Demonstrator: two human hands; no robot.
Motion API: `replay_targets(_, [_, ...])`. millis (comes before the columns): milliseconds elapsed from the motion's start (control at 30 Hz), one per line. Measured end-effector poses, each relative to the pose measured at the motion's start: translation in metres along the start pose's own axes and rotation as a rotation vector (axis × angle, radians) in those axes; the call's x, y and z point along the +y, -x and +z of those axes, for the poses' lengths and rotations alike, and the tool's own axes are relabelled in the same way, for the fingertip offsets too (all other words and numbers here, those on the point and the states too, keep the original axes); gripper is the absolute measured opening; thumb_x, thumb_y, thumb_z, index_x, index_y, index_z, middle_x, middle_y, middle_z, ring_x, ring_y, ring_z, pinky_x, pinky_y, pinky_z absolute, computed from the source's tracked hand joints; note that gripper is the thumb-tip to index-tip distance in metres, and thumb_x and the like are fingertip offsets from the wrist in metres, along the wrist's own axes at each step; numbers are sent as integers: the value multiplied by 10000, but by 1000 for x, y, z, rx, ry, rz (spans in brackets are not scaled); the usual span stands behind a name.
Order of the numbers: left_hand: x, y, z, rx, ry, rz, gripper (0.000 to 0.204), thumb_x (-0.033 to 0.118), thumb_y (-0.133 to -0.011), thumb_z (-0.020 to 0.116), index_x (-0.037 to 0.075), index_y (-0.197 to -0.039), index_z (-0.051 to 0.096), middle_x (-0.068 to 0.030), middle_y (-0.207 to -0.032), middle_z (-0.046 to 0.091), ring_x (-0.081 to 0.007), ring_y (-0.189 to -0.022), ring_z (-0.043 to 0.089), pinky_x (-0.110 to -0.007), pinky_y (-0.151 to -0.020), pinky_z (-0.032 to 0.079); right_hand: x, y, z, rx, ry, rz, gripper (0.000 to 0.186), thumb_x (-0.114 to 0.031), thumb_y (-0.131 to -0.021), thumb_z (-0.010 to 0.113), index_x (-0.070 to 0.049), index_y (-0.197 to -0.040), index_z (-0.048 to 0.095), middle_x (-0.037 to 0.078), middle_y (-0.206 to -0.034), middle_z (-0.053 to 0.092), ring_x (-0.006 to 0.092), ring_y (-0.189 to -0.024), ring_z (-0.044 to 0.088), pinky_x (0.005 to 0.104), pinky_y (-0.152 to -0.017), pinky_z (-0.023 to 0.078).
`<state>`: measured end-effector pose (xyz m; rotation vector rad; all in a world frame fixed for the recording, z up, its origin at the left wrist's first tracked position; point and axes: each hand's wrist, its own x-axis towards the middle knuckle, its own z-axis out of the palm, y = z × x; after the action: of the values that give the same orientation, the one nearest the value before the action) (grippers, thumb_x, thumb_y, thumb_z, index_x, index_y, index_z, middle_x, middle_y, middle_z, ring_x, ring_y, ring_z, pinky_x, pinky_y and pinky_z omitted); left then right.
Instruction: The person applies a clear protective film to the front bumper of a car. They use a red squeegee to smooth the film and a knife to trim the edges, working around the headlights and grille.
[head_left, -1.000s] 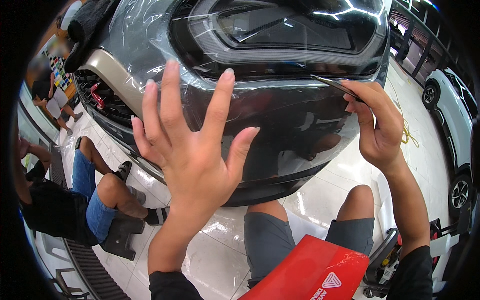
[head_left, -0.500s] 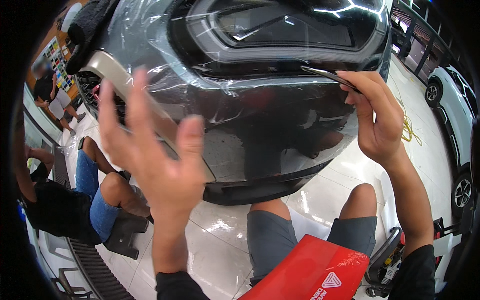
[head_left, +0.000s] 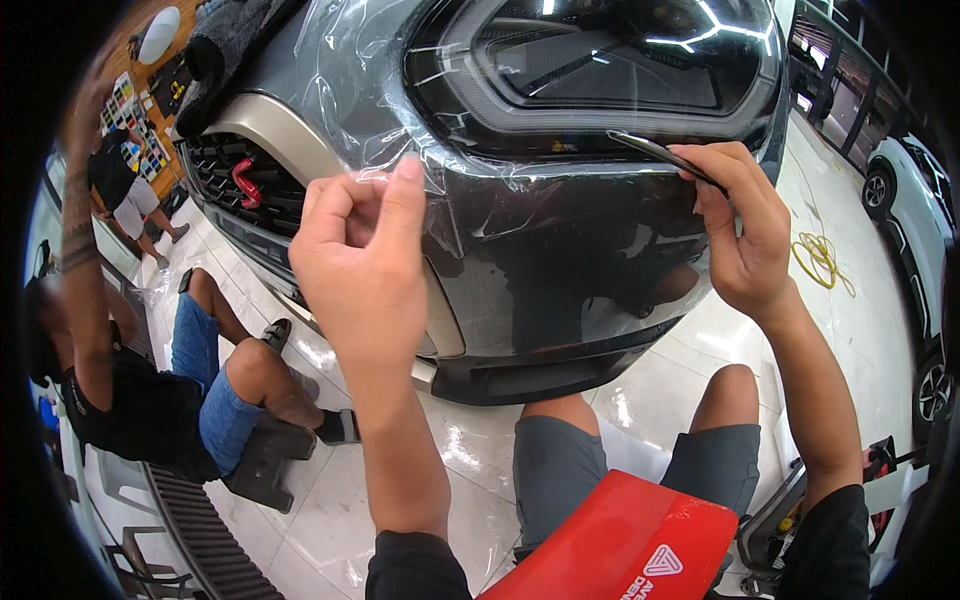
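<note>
The left hand (head_left: 362, 255) is raised in front of the dark car bumper (head_left: 560, 290), its fingers curled in and the forefinger and thumb pinched on a crinkled edge of the clear protective film (head_left: 400, 150) that drapes over the car's nose. Above those fingertips the film lies wrinkled across the grey bodywork, and beyond them, to the side, sits the dark grille with a red emblem (head_left: 245, 183).

The right hand (head_left: 745, 235) is closed around a thin dark squeegee blade (head_left: 665, 157), thumb beneath and fingers on top (the blade sticks out past the fingertips toward the left hand), its edge lying along the seam just under the headlight (head_left: 610, 60). Film covers the bumper between the two hands.

Below the wrists are the person's own knees in grey shorts and a red object (head_left: 630, 545). Well off to the left hand's side, another person (head_left: 150, 390) in blue shorts sits on a low stool on the tiled floor (head_left: 480, 460). A yellow cord (head_left: 822, 255) lies on the floor beyond the right hand.
</note>
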<state>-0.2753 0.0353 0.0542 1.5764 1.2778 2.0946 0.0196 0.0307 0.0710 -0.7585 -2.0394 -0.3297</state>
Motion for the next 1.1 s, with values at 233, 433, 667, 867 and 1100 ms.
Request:
replay_targets(233, [8,-6,-3,-28,80,-71,292,201,-994,707,8,-779,660,57,-691,555,-17,-627,404,-213,-576,307,-3,5,0,-21,-27,28,273,40,-1026,494,29,-1254,643,132,-1048,630,176,-817,585,267,-742,487])
replay_targets(433, [15,-4,5,-27,274,-124,300,159,-1018,663,30,-771,553,-19,-781,686,-4,-616,425,-207,-559,312,-6,7,0,-9,-44,71,295,73,-1008,481,18,-1245,649,149,-1054,638,232,-893,642,295,-788,521])
replay_targets(667, [18,-3,10,3,303,-110,239,112,-1006,672,44,-860,495,-82,-848,735,-10,-619,472,-201,-548,360,-8,11,4,-11,-61,77,269,54,-1025,484,22,-1229,656,155,-1056,640,232,-907,639,295,-814,519])
replay_targets(867, [32,0,16,15,114,-151,278,52,-907,772,15,-1028,524,-63,-785,692,-40,-635,550,-216,-561,441,-10,11,3,-8,-57,85,278,69,-1015,481,22,-1222,659,148,-1037,636,229,-905,632,300,-810,512])
replay_targets(1100, [21,-2,14,82,51,-77,320,79,-890,797,-1,-1089,559,-49,-766,678,-50,-624,553,-221,-558,441,-26,39,6,36,-168,207,297,77,-937,550,16,-1201,670,115,-933,621,186,-774,588,285,-677,455])
